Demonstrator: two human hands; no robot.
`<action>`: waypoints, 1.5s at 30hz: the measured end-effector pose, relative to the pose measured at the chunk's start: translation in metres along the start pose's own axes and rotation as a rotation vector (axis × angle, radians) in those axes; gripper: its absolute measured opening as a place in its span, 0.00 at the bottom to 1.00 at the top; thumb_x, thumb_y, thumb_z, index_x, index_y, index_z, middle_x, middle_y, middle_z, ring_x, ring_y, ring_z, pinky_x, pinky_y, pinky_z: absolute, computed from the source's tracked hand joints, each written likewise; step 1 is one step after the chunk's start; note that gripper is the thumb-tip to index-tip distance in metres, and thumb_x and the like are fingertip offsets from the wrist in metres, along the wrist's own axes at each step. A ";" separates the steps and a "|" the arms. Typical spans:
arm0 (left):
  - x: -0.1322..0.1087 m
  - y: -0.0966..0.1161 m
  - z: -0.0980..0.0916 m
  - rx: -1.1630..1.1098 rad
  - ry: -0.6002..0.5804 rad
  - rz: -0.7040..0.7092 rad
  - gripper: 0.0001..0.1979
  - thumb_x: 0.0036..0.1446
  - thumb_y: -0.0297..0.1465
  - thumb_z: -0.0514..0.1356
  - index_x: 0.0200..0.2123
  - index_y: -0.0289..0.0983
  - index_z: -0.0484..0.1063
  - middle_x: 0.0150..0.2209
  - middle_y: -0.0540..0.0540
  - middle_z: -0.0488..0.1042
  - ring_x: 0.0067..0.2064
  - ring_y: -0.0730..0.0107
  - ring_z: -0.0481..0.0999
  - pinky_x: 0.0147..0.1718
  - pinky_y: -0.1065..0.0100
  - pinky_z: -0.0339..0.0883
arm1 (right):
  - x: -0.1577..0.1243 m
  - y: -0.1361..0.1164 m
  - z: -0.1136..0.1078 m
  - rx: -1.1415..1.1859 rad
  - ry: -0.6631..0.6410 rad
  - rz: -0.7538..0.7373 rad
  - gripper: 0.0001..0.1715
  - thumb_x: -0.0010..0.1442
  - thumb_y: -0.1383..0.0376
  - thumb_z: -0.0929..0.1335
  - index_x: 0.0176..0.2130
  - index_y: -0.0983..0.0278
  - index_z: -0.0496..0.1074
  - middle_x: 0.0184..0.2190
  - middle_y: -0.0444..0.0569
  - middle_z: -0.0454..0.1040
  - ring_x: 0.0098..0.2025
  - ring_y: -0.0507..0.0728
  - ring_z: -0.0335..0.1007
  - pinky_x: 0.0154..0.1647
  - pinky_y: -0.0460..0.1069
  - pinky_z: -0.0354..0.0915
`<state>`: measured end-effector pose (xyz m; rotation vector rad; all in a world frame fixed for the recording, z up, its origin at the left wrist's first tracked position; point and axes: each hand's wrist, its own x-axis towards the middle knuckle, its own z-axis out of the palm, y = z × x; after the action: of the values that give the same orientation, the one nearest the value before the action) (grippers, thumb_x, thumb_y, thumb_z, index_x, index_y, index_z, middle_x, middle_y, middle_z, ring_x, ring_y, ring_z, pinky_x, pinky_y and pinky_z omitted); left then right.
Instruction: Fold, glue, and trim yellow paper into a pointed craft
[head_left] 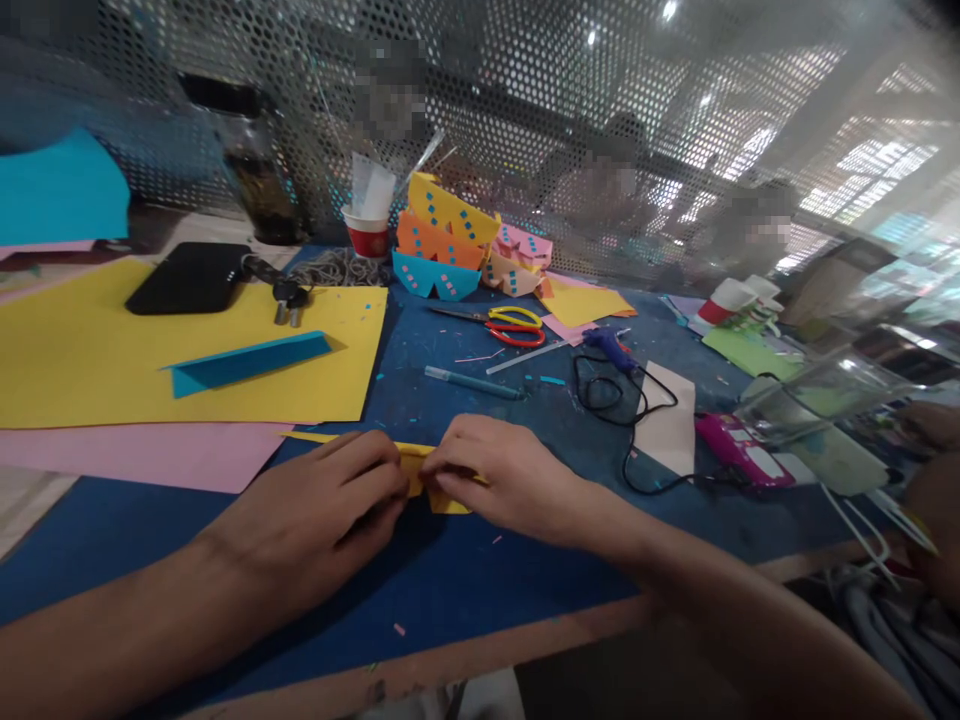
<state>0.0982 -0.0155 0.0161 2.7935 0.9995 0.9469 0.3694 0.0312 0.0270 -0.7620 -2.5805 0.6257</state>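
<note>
My left hand and my right hand press down side by side on a folded yellow paper strip lying on the blue mat. The fingers of both hands are curled and pinched on the strip's fold, and most of the strip is hidden under them. A thin yellow end sticks out to the left near the pink sheet.
A big yellow sheet with a folded blue paper lies at left. Beyond are a black phone, keys, scissors, a teal pen, a glue gun with its cord, paper crafts and cups. Another person's hands are at right.
</note>
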 end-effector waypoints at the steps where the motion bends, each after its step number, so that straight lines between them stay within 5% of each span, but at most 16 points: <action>1: 0.000 0.000 0.000 -0.008 -0.006 -0.007 0.14 0.80 0.25 0.56 0.39 0.42 0.77 0.39 0.48 0.81 0.36 0.64 0.83 0.34 0.64 0.74 | 0.000 0.000 0.000 0.001 -0.004 0.002 0.11 0.85 0.66 0.71 0.53 0.59 0.87 0.48 0.49 0.85 0.51 0.58 0.82 0.53 0.51 0.73; 21: 0.002 0.003 -0.001 -0.041 0.004 -0.020 0.14 0.78 0.23 0.56 0.41 0.43 0.76 0.38 0.49 0.82 0.37 0.63 0.84 0.37 0.63 0.75 | 0.008 -0.005 0.005 0.143 0.008 0.087 0.01 0.77 0.66 0.80 0.47 0.59 0.88 0.45 0.48 0.84 0.50 0.58 0.80 0.55 0.53 0.71; 33: 0.001 0.006 0.001 -0.056 0.017 -0.059 0.13 0.78 0.24 0.56 0.41 0.43 0.77 0.39 0.48 0.82 0.37 0.62 0.84 0.36 0.62 0.74 | 0.011 -0.012 0.000 0.130 -0.054 0.145 0.04 0.77 0.62 0.79 0.48 0.60 0.87 0.47 0.50 0.84 0.53 0.60 0.81 0.58 0.56 0.71; 45: -0.010 0.002 0.010 -0.084 0.003 -0.084 0.11 0.81 0.27 0.56 0.42 0.44 0.74 0.42 0.48 0.81 0.41 0.60 0.82 0.38 0.61 0.71 | 0.010 -0.010 0.007 0.114 -0.041 0.157 0.07 0.74 0.70 0.77 0.48 0.58 0.86 0.46 0.48 0.83 0.53 0.60 0.79 0.58 0.56 0.69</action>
<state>0.0984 -0.0216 0.0030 2.6607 1.0433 0.9600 0.3543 0.0278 0.0287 -0.9285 -2.5127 0.8368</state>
